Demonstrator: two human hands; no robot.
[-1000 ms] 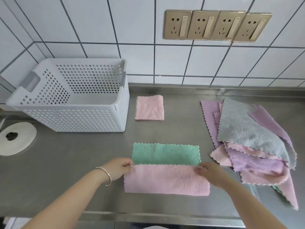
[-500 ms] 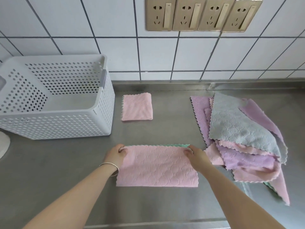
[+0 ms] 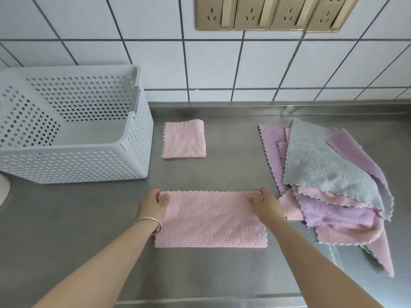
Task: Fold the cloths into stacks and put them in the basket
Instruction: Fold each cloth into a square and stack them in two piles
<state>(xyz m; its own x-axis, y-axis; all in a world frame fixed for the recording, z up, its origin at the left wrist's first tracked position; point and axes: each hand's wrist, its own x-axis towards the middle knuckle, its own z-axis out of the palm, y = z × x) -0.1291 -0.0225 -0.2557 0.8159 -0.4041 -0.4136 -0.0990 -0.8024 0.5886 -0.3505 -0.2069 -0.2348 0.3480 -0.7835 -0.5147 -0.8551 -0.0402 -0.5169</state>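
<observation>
Both hands [image 3: 153, 205] [image 3: 266, 204] pinching pink cloth's [image 3: 211, 221] far corners, counter [image 3: 66, 236] bare around.

Pink cloth [image 3: 210, 220] folded in half on the steel counter [image 3: 66, 230], scalloped edges lined up along the far side; left hand [image 3: 153, 206] pinching the far left corner, right hand [image 3: 265, 205] pinching the far right corner; silver bangle [image 3: 151, 222] on the left wrist; small folded pink square [image 3: 184, 142] beyond, just beside the white perforated basket [image 3: 73, 165]; loose heap of grey, purple and pink cloths [image 3: 329, 181] at right; brass sockets [image 3: 273, 13] on white tiled wall [image 3: 155, 63]
</observation>
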